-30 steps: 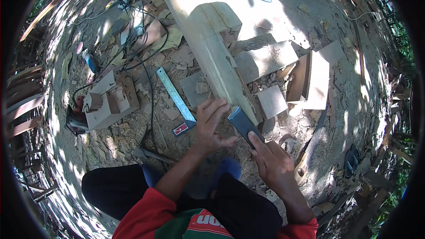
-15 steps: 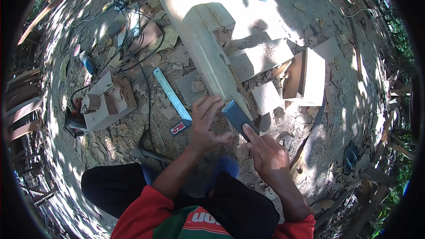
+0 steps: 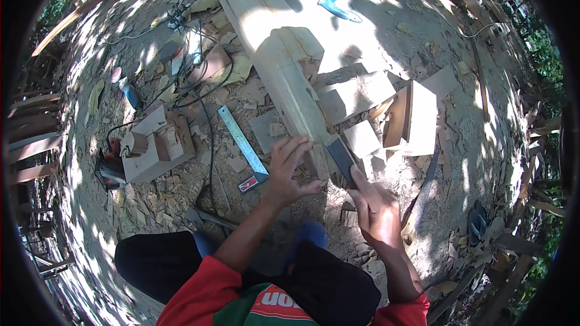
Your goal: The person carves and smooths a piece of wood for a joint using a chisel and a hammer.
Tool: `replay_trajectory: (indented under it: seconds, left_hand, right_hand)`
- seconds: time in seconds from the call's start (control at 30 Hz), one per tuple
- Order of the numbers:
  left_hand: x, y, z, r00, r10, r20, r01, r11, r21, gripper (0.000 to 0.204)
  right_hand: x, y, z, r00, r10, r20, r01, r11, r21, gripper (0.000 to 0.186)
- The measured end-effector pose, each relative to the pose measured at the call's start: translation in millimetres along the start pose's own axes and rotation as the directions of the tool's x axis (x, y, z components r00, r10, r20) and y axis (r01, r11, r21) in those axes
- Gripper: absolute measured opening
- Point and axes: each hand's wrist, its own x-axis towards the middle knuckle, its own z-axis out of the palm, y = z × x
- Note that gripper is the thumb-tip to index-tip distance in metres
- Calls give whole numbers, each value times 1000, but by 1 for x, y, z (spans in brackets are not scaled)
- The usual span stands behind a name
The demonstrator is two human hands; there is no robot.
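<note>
A long, pale wooden beam runs from the top of the view down to its near end between my hands. My left hand grips that near end, with bent fingers over its left side and the thumb by the end corner. In my right hand is a dark, flat rectangular block with a pale edge. My fingers are closed around its near part. It is tilted beside the right side of the beam's end; whether it touches the wood I cannot tell. Left of my left hand lies a steel try square.
Cut wood blocks lie at the right, and another notched block at the left beside a corded power tool. Black cables cross the ground. A blue tool lies at the far side. Wood chips and leaves are scattered around.
My right hand has moved the dark block rightward, from over the beam's end to beside it. My left thumb has come against the beam's end. The whole view has shifted slightly.
</note>
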Motion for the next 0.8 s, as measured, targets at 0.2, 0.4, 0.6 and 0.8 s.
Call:
replay_trajectory:
  seconds: [0.2,0.4,0.6,0.8]
  left_hand:
    - [-3,-7,4,1000,10,11,-11,999,37,84]
    - [-5,-5,5,1000,1,18,-1,1000,31,83]
    - [0,-4,2,1000,-24,-8,24,1000,-14,83]
    - [2,-4,3,1000,-14,-5,14,1000,20,82]
  right_hand:
    - [-7,-5,21,998,-14,57,18,998,-64,49]
    - [-11,-3,13,993,-14,114,25,995,-98,51]
    - [2,-5,18,995,-22,101,30,997,-78,51]
    - [2,-1,25,998,-44,37,46,998,-37,51]
